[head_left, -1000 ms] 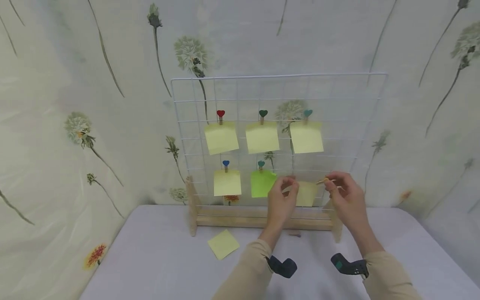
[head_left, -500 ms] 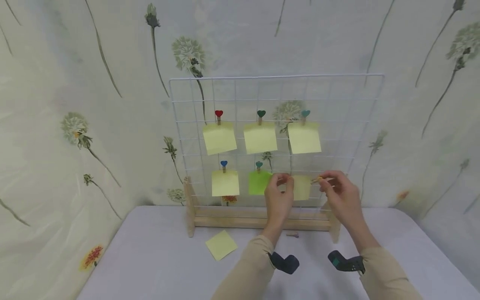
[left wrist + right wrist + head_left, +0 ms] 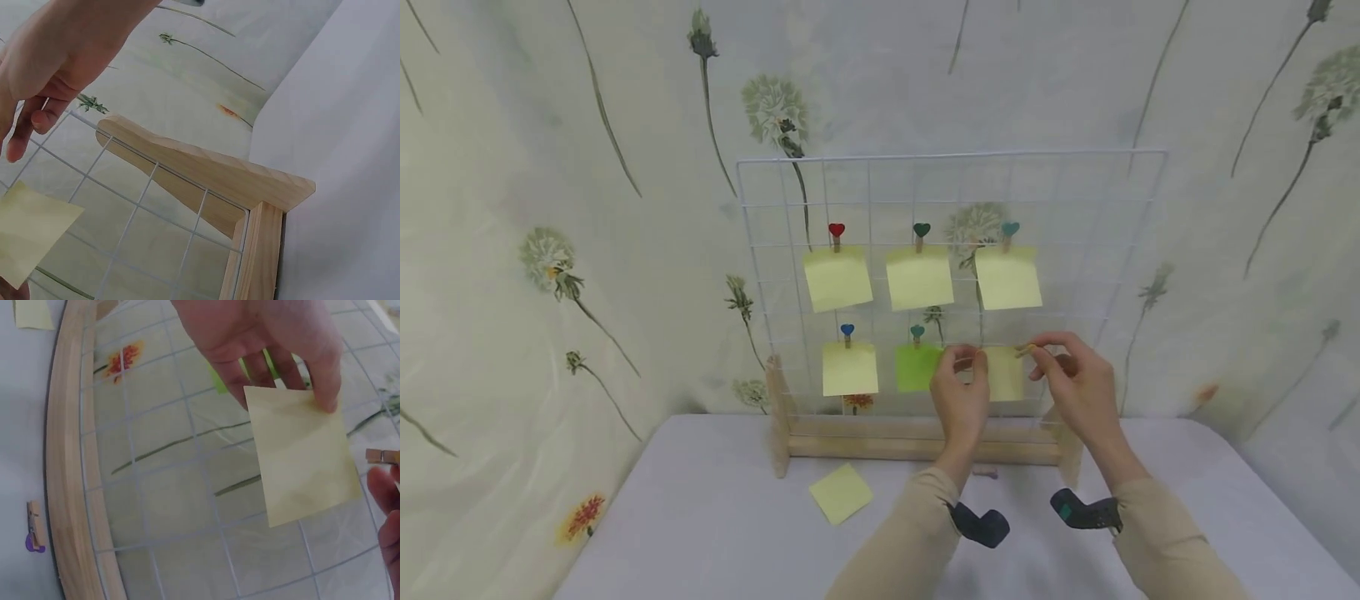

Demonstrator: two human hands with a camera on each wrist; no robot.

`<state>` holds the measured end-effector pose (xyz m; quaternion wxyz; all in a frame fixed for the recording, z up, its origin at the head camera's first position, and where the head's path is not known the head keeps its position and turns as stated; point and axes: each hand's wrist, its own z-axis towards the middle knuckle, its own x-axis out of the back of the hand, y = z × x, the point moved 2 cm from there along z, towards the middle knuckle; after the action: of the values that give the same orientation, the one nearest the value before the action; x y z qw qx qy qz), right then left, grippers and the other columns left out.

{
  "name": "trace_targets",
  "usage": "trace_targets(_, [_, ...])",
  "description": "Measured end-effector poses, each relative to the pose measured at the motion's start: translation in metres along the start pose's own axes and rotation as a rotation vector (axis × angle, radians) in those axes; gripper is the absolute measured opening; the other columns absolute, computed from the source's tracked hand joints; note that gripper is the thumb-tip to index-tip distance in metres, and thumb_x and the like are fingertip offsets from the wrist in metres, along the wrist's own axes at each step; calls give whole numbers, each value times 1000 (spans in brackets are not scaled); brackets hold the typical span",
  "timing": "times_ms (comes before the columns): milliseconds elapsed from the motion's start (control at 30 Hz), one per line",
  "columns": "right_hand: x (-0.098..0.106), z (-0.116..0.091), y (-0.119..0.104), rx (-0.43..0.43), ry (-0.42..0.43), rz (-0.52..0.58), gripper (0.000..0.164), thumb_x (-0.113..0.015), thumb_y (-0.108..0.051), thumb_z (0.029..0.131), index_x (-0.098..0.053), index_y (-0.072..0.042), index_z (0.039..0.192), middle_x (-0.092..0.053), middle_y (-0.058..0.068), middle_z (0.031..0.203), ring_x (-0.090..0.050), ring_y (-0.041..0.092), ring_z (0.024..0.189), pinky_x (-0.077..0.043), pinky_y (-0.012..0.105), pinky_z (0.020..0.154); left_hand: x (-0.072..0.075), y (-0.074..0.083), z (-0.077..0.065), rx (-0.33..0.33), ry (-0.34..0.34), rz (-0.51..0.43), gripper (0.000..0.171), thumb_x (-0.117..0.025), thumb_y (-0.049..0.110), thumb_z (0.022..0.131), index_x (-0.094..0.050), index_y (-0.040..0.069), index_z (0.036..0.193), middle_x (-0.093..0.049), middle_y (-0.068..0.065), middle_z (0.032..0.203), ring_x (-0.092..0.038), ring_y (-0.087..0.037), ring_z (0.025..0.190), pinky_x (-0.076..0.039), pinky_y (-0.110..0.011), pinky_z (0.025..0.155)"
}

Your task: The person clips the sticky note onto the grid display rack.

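My left hand (image 3: 958, 396) pinches a pale yellow sticky note (image 3: 303, 459) near its edge, thumb in front, and holds it against the white wire grid (image 3: 955, 156). Between thumb and fingers of my right hand (image 3: 1078, 383) is a small wooden clothespin (image 3: 382, 456). In the head view that clothespin is at the note's upper right corner; whether it touches the paper I cannot tell. Just left of my left hand hangs a green sticky note (image 3: 916, 368), partly covered by the fingers, under a teal heart clothespin (image 3: 917, 333).
Yellow notes hang on the grid, one (image 3: 838, 279) under a red heart clothespin (image 3: 837, 231). A wooden base (image 3: 880, 447) holds the grid upright on the white table (image 3: 715, 500). A loose yellow note (image 3: 841, 494) and a purple-heart clothespin (image 3: 35, 526) lie before it.
My right hand has brought the clothespin leftward, close to the held note. The held note has shifted slightly up on the grid in my left hand.
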<state>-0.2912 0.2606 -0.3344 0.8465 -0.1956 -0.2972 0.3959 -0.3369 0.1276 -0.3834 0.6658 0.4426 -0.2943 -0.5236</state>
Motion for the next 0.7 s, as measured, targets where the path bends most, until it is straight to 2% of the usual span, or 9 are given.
trace_targets(100, [-3,4,-1,10,-6,9,13,-63,0,88,-65,-2,100,-62,15,61,-46,2,39,-24,20,33,-2,-3,0,-19,21,3,7,-65,21,89,-65,14,92,-69,5,91,-64,-9,85,-50,-21,59])
trace_targets(333, [-15,16,18,40,-38,-18,11,-64,-7,88,-66,-10,99,-68,6,92,-54,-3,45,-29,20,34,-4,-3,1,1,54,-20,6,-64,23,89,-64,17,90,-68,7,91,-63,-11,86,-51,-22,60])
trace_targets(400, [-17,17,19,31,-52,-27,11,-64,-10,89,-66,-12,99,-68,5,94,-54,-2,45,-29,20,34,-4,-3,1,6,67,-25,5,-64,22,89,-64,17,90,-68,7,92,-63,-11,86,-51,-22,60])
trace_targets(700, [-18,20,20,10,-89,-89,10,-62,-12,91,-64,-13,100,-69,6,81,-50,2,38,-25,22,31,-8,-3,-1,37,92,-30,5,-64,21,89,-63,16,90,-66,6,92,-61,-11,85,-50,-24,66])
